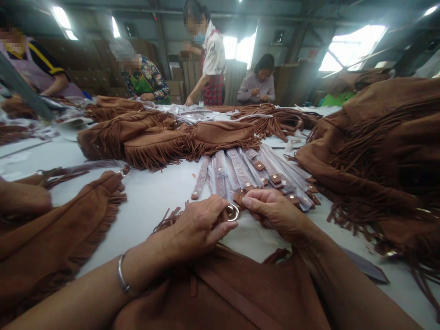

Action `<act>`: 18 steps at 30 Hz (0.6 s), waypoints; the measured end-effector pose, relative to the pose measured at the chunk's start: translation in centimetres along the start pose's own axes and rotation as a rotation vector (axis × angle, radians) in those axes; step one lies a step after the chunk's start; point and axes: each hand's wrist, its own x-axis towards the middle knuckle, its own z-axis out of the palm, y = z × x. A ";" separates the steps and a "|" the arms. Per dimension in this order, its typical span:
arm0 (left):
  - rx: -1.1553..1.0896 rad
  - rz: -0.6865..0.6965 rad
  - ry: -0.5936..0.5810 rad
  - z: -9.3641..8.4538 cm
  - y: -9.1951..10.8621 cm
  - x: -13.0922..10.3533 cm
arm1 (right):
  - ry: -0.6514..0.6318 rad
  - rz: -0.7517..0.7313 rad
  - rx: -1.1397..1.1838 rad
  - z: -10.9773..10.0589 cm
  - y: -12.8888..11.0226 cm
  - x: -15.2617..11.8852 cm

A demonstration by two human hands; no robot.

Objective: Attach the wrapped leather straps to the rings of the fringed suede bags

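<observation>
Between thumb and fingers, my left hand (202,222) grips a shiny metal ring (233,212) above a brown suede bag (254,279). My right hand (271,208) pinches the end of a brown leather strap (238,199) close beside the ring. Whether strap and ring touch, I cannot tell. The bag lies in front of me under both wrists, with a flat leather band running across it. Just beyond my fingers, several plastic-wrapped straps (237,169) with snap-studded ends lie fanned out on the white table (165,183).
Fringed brown bags (154,137) lie across the middle of the table. A tall heap of them (385,137) rises at the right, and another fringed bag (65,224) lies at the left beside another person's hand (24,199). Several people work along the far side.
</observation>
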 end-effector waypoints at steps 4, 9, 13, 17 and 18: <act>0.020 0.077 0.004 0.2 -0.1 -0.1 | -0.023 0.005 -0.021 -0.3 0.1 0.0; -0.003 0.111 -0.044 0.1 0.0 -0.2 | -0.078 -0.017 -0.045 -0.6 0.5 0.2; -0.029 0.109 -0.053 0.0 0.1 -0.2 | -0.106 -0.038 -0.040 -0.5 0.5 0.2; -0.073 0.123 -0.054 -0.2 0.1 -0.1 | -0.131 -0.017 0.028 -0.5 0.3 0.1; -0.091 0.135 -0.061 -0.3 0.2 -0.1 | -0.144 -0.005 0.050 -0.6 0.3 0.1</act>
